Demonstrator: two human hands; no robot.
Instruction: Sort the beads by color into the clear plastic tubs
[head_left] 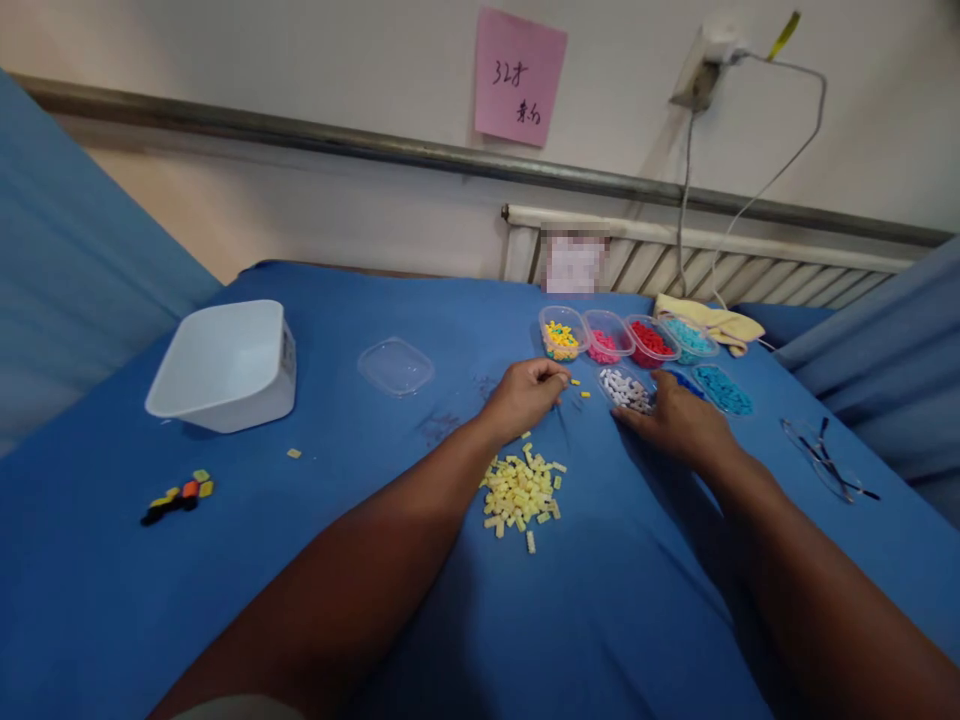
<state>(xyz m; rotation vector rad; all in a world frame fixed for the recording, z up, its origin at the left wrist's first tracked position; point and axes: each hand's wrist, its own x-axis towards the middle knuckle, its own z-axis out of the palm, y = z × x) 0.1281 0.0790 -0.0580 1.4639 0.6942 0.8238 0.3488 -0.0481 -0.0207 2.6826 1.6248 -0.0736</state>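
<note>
From where I stood, the left hand [529, 392], just right of the frame's centre, had its fingertips pinched; I could not tell on what. Two yellow bricks [585, 394] lay beside it. Farther right, the right hand [679, 415] spread thumb and fingers at a tub [602, 377] of white bricks [624, 387]; whether it gripped, I could not tell.

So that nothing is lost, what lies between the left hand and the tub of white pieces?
In the head view, two small yellow pieces lie on the blue cloth between the left hand and that tub.
</note>
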